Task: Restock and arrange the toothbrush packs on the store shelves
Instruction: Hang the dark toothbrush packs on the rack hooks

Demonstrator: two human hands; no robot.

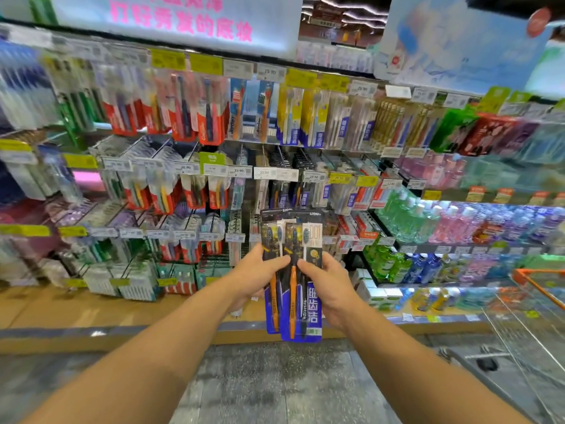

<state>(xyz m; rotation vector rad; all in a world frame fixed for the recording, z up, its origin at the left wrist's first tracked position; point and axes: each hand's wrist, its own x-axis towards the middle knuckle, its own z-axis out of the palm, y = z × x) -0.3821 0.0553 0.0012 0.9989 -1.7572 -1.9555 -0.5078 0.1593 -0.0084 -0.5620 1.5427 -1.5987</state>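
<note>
Two black-and-blue toothbrush packs (pixel 293 270) with orange and white brushes are held upright in front of the shelves, one overlapping the other. My left hand (pixel 255 272) grips them from the left edge, thumb across the front. My right hand (pixel 325 281) holds the right edge, fingers behind the front pack. Behind them, rows of toothbrush packs (pixel 214 117) hang on pegs across several shelf levels. Matching dark packs (pixel 287 191) hang on the middle row just above my hands.
Mouthwash bottles (pixel 428 221) fill the shelves on the right. An orange-rimmed wire shopping cart (pixel 538 289) stands at the right edge. Price tags (pixel 269 172) line the peg rows. A wooden base ledge (pixel 91 307) runs below the shelves, with grey floor in front.
</note>
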